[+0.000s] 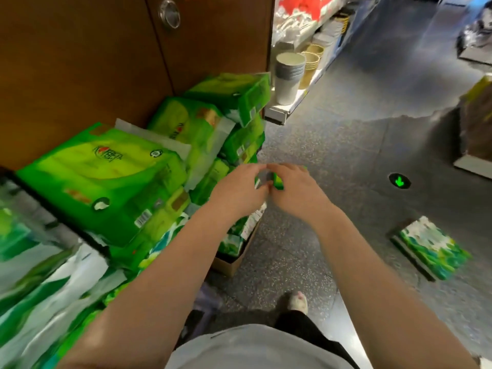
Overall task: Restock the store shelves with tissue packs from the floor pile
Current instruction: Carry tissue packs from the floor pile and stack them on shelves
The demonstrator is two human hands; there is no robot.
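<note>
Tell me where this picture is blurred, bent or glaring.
Head view: the tissue packs at bottom left smear with motion blur; the small green pack pinched between left hand and right hand is soft; the wide lens bows the brown cabinet edges; glare streaks the floor at upper right.

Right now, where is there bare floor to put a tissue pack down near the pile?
Bare speckled floor lies right of the pile, between the green tissue packs, the green arrow marker and the lone pack lying on the floor. The left is crowded: stacked packs against the wooden cabinet, and an open cardboard box below both hands.
</note>
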